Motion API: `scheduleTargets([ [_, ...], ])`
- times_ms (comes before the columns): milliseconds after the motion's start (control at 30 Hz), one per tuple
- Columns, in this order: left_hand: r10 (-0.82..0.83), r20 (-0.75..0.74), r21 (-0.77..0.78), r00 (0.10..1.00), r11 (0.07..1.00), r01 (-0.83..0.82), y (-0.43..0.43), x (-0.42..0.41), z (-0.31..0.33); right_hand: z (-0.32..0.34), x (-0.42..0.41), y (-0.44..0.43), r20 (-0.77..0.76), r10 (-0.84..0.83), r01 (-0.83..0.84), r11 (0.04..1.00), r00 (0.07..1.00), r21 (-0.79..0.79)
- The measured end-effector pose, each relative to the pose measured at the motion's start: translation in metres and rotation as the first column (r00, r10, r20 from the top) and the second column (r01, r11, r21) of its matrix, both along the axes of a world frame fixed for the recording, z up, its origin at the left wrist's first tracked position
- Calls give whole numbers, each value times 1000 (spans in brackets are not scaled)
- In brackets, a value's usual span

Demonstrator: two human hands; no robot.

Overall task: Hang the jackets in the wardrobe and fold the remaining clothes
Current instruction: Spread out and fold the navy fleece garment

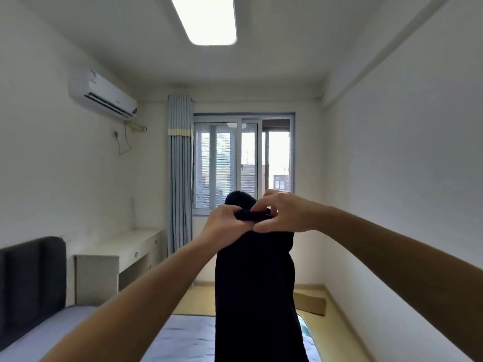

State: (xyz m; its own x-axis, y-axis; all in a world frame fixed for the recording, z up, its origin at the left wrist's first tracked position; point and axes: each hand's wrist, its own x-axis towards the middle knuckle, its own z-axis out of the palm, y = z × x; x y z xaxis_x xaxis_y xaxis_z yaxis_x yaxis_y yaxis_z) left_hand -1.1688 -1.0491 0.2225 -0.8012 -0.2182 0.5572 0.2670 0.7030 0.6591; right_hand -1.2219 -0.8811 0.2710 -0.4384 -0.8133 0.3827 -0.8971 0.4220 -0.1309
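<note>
A black garment hangs straight down in front of me, held up at arm's length above the bed. My left hand grips its top edge from the left. My right hand pinches the same bunched top edge from the right, the two hands almost touching. A rounded fold of the cloth sticks up behind my fingers. The garment's lower end runs out of the frame, so its type is unclear. No wardrobe or hanger is in view.
A bed with a light blue sheet and a dark padded headboard lies below. A white desk stands at the left wall, by a window with a curtain. Flat cardboard lies on the floor at right.
</note>
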Motion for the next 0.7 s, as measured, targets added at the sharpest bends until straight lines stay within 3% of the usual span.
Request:
scheduleTargets([
  [67,13,16,-18,1000,1000,-12,5,-5,9,-3,-2,0,-15,-72,72,997,997,16],
  [233,-150,247,1,957,988,155,2,-6,29,-9,-18,11,32,-160,158,986,987,52],
  [333,-65,216,-217,974,970,112,-35,-7,31,-12,-29,24,28,-186,179,971,982,158],
  [433,95,113,-416,989,909,-40,-79,-6,25,-9,-45,41,-136,-249,275,934,959,228],
  [567,241,-75,-647,968,727,-231,-111,-1,24,-3,-50,53,-409,-251,429,794,877,431],
  [633,301,-140,-771,943,565,-295,-113,2,29,-4,-47,49,-510,-240,517,684,826,515],
  [700,333,-222,-862,916,373,-344,-115,4,34,-11,-49,41,-561,-269,580,639,783,505],
])
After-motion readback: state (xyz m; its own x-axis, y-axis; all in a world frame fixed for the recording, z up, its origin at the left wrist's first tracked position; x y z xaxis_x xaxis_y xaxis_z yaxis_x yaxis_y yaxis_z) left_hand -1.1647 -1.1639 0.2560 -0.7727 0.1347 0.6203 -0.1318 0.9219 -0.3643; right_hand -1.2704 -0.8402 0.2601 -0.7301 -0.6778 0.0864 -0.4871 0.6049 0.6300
